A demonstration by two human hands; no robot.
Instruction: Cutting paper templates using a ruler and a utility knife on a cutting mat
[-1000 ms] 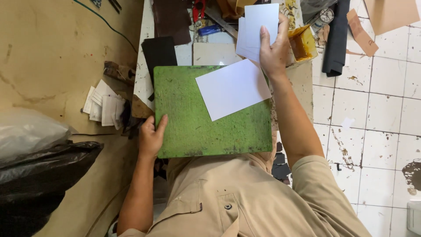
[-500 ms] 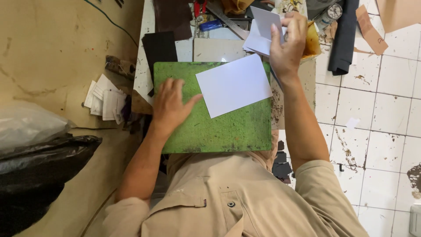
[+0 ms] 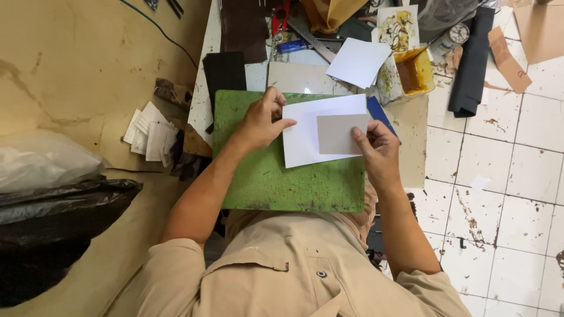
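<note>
Hands have come together: right hand (image 3: 379, 154) now pinches a grey card (image 3: 342, 134) onto the white sheet (image 3: 301, 141), left hand (image 3: 261, 120) fingertips pinning that sheet to the green cutting mat (image 3: 264, 182).

We see the scene in soft, even daylight, bright on the white sheet (image 3: 305, 138) and the tiled floor (image 3: 499, 176), with only faint shadows under the hands. The black bag (image 3: 53, 223) at the left falls into darkness. Focus is sharp at the centre; straight edges bow slightly near the frame's borders.
</note>
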